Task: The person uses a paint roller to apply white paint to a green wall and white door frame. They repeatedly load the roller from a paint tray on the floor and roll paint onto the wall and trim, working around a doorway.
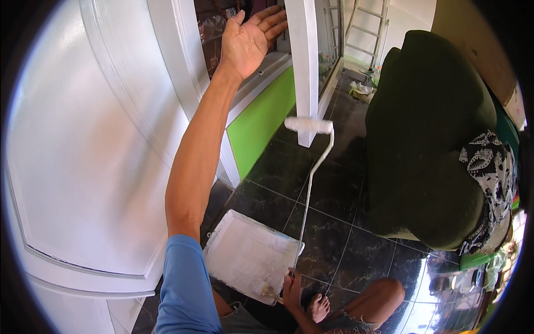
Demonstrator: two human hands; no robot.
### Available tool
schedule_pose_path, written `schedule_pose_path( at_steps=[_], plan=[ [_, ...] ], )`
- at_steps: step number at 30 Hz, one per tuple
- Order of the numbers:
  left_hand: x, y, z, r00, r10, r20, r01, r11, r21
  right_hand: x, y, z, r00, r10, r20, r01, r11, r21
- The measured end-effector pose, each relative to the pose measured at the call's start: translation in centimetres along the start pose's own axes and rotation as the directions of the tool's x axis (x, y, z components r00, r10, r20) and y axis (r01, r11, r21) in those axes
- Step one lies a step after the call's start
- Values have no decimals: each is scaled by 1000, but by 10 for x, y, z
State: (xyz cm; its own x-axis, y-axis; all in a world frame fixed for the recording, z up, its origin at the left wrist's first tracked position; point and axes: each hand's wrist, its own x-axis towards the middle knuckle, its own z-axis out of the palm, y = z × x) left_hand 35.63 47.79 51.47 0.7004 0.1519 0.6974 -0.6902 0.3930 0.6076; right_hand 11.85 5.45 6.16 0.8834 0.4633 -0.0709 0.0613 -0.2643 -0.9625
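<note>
My left hand (248, 42) is raised at the top, palm toward me and fingers spread. Its fingertips reach the edge of a narrow white door leaf (303, 67), and it holds nothing. Low in the view, my right hand (292, 290) is closed around the handle end of a paint roller (308, 124) with a long bent wire frame. The white roller sleeve lies across the lower part of the door leaf, seemingly against it. Below, a paint tray (250, 247) coated with white paint rests on the floor near my right hand.
A large white panelled door (83, 139) fills the left side. Behind my arm is a green panel (261, 119) in a white frame. A dark green covered bulky piece (428, 139) with a patterned cloth (489, 172) stands right. A ladder (367, 33) stands far back on dark tiles (328, 222).
</note>
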Motion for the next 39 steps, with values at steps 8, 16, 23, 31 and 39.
schedule_pose_path(
  at_steps=[8,16,23,31,39],
  plan=[
    [0,-2,1,999,8,-37,-7,1000,9,9,-14,-1,964,-256,-71,240,954,-177],
    [-3,-3,0,999,22,-38,-23,1000,-9,-24,15,-2,1000,22,-19,-24,995,-100],
    [-8,2,-3,998,41,-37,-39,998,50,-27,-11,-16,999,41,16,-38,990,-133],
    [-10,6,-6,996,51,-74,-47,998,49,-53,-37,-34,999,47,14,-43,984,-175],
    [-10,4,-13,994,73,-87,-68,996,64,-75,-96,-71,994,85,74,-38,873,-487]
  ],
)
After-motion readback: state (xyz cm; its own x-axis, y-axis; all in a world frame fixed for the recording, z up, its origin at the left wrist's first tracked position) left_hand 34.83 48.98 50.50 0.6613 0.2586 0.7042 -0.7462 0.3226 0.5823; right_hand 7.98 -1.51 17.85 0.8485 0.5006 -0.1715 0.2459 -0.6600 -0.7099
